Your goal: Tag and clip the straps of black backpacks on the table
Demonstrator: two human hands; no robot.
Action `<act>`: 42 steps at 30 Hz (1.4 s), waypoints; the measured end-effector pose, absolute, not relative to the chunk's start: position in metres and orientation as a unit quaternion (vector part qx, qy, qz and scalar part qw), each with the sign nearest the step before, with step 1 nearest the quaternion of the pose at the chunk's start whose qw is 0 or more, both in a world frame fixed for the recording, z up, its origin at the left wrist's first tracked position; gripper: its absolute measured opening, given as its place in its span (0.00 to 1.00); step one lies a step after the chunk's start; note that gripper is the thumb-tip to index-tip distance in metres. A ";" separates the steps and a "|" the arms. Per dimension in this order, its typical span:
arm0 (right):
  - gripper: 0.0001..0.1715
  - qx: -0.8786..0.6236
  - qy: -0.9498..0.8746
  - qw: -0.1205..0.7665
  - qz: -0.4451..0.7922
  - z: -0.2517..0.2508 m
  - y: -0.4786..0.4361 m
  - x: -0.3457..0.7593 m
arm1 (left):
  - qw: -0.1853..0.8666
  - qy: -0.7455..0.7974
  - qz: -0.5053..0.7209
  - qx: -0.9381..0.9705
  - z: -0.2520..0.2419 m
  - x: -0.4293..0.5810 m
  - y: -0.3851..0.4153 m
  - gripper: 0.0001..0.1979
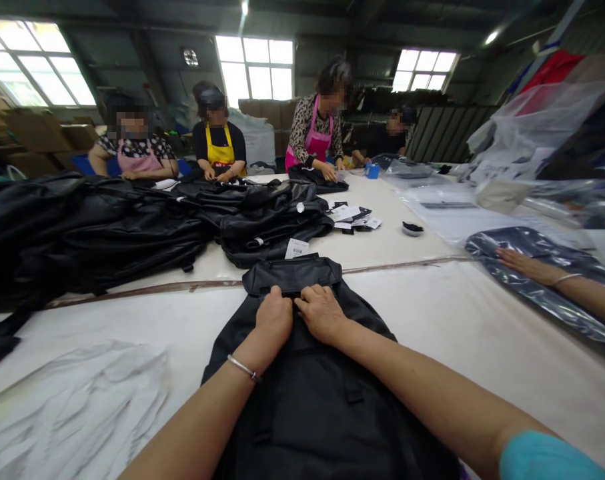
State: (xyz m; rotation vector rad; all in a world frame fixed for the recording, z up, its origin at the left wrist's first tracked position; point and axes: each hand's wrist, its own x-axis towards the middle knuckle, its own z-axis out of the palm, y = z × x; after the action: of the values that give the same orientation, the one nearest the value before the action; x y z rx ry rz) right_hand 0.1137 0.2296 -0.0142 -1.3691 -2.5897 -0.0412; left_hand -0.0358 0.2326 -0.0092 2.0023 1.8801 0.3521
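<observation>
A black backpack (327,400) lies on the white table in front of me, its top end pointing away. Both hands are on its upper part, just below the folded top flap (292,272). My left hand (275,317), with a silver bangle at the wrist, has its fingers curled closed on the backpack. Close beside it on the right, my right hand (322,312) is also closed on the backpack's fabric, fingers bent. The fingertips of both hands are partly hidden. A white tag (297,249) with a barcode stands out beyond the flap.
Black bags (132,220) are heaped at the left and centre back. Tags (349,217) and a small dish (413,229) lie beyond the backpack. White plastic sheeting (82,407) is at the near left. Another person's hand rests on a plastic-wrapped bag (527,247) at right. Several people work opposite.
</observation>
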 end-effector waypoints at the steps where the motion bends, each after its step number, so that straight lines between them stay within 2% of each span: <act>1: 0.16 -0.474 -0.875 0.104 -0.002 -0.014 0.228 0.114 | 0.244 0.677 0.162 0.675 -0.009 -0.035 0.235 0.10; 3: 0.21 -0.483 -0.869 0.095 0.039 -0.016 0.230 0.115 | 0.337 0.680 0.209 0.617 -0.010 -0.034 0.240 0.07; 6: 0.25 -0.482 -0.862 0.107 0.119 -0.022 0.240 0.115 | 0.412 0.686 0.248 0.546 -0.015 -0.030 0.245 0.09; 9: 0.20 -0.475 -0.850 0.139 0.180 -0.028 0.252 0.111 | 0.475 0.694 0.304 0.449 -0.021 -0.024 0.246 0.12; 13: 0.06 -0.479 -0.835 0.177 0.203 -0.034 0.260 0.105 | 0.528 0.683 0.360 0.353 -0.021 -0.019 0.247 0.11; 17: 0.07 -0.487 -0.811 0.244 0.216 -0.040 0.262 0.104 | 0.578 0.643 0.372 0.338 -0.009 -0.024 0.244 0.08; 20: 0.07 -0.477 -0.782 0.291 0.275 -0.042 0.260 0.107 | 0.605 0.616 0.350 0.364 0.001 -0.032 0.239 0.05; 23: 0.07 -0.460 -0.734 0.329 0.377 -0.044 0.259 0.108 | 0.546 0.618 0.280 0.491 0.008 -0.042 0.237 0.12; 26: 0.08 -0.462 -0.696 0.350 0.424 -0.046 0.258 0.107 | 0.357 0.583 0.161 0.712 0.017 -0.052 0.239 0.16; 30: 0.09 -0.518 -0.667 0.367 0.390 -0.046 0.257 0.103 | 0.084 0.550 0.093 0.826 0.026 -0.063 0.252 0.15; 32: 0.09 -0.535 -0.692 0.361 0.323 -0.047 0.256 0.102 | -0.008 0.534 0.087 0.841 0.025 -0.067 0.262 0.20; 34: 0.09 -0.534 -0.737 0.341 0.237 -0.048 0.255 0.101 | -0.033 0.514 0.065 0.855 0.020 -0.070 0.274 0.23; 37: 0.09 -0.497 -0.804 0.298 0.135 -0.050 0.251 0.100 | -0.002 0.509 0.044 0.860 0.011 -0.072 0.291 0.14; 42: 0.16 -0.472 -0.848 0.231 0.072 -0.043 0.256 0.094 | 0.009 0.544 0.095 0.834 0.008 -0.075 0.302 0.16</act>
State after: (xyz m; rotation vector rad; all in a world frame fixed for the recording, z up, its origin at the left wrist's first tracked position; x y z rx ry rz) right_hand 0.0939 0.2556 -0.0432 -1.2969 -2.3316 0.1982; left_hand -0.0746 0.3018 0.0079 2.6053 1.6980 0.2954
